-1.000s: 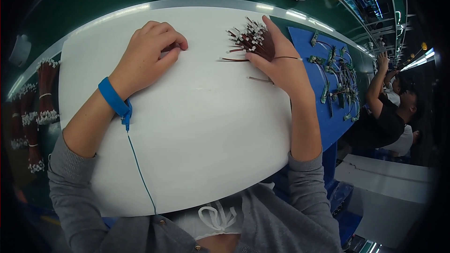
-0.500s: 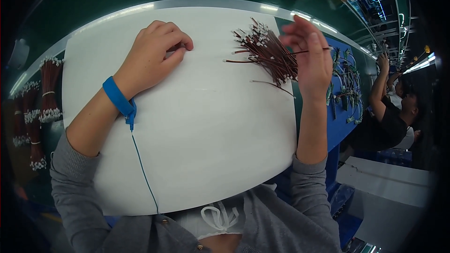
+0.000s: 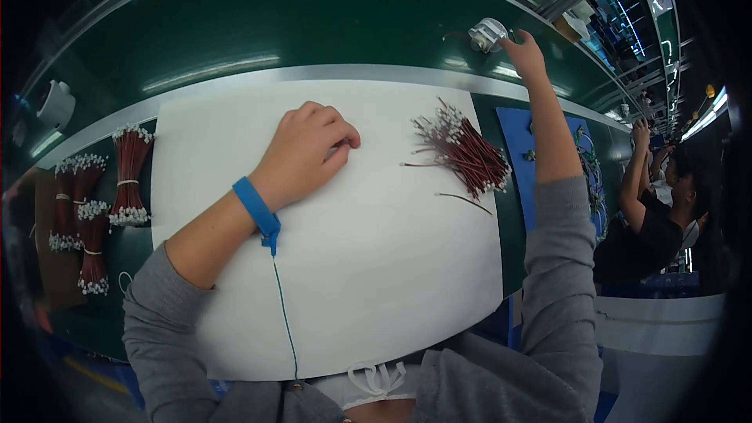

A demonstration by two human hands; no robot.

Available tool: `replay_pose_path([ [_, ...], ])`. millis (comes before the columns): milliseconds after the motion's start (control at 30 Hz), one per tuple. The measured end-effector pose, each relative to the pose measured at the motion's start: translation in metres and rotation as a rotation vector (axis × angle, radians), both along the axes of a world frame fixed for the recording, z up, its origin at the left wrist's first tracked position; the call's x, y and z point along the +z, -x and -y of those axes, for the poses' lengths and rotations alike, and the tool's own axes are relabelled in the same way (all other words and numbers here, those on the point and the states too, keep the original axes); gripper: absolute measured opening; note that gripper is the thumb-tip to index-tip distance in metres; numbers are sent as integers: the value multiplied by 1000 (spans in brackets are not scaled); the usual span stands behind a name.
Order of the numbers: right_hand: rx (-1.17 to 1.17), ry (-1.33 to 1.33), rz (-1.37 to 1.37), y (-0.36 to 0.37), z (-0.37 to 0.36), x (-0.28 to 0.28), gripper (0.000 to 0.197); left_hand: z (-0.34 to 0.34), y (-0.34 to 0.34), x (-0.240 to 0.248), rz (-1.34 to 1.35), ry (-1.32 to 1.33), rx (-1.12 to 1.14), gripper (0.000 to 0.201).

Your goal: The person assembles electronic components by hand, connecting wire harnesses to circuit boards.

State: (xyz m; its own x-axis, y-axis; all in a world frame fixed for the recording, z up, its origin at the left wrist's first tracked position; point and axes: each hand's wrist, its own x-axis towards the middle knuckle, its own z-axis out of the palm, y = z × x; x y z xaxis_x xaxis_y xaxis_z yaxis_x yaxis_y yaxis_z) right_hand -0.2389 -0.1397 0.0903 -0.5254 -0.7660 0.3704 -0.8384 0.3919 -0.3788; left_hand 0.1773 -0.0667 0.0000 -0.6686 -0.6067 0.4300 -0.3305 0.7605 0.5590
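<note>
My left hand (image 3: 307, 149) rests on a white sheet (image 3: 352, 290), its fingers curled and the thumb drawn in toward them; whatever they may hold is hidden. A blue wrist strap (image 3: 255, 207) with a thin cord circles that wrist. Stretched far forward, my right hand (image 3: 526, 56) is beside a round white device (image 3: 487, 34) on the green surface, thumb close to its edge. The fingers look bent, and I cannot make out what is in them. A loose pile of dark red wires with white connectors (image 3: 474, 153) lies on the sheet's right side, with one single wire (image 3: 464, 200) apart from it.
Tied bundles of red wires (image 3: 131, 176) lie at the left. Another white device (image 3: 56, 104) is at the far left. A blue mat (image 3: 517, 141) with green-and-white wiring lies right of the sheet. Beyond it, a person in black (image 3: 654, 239) has raised arms.
My right hand has gone from the wire pile, where it held a wire, forward to the round device. My left hand stays curled on the sheet. The whole view has shifted.
</note>
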Motion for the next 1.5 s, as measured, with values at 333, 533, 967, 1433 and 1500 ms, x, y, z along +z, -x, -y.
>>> replay_pose_path([
  [333, 358, -102, -81, 35, 68, -29, 53, 24, -5, -6, 30, -33, 20, 13],
  [533, 378, -279, 667, -34, 11, 21, 30, 9, 2, 7, -86, 86, 20, 24],
  [967, 446, -652, 1345, -257, -261, -5, 29, -54, -31, 25, -207, -480, -548, 53],
  [1433, 509, -193, 484, -281, -357, -35, 16, -90, -22, 5, -81, -386, -771, 95],
  [1500, 488, -188, 595, -288, -362, -42, 15, -95, -20, -2, -119, -443, -791, 96],
])
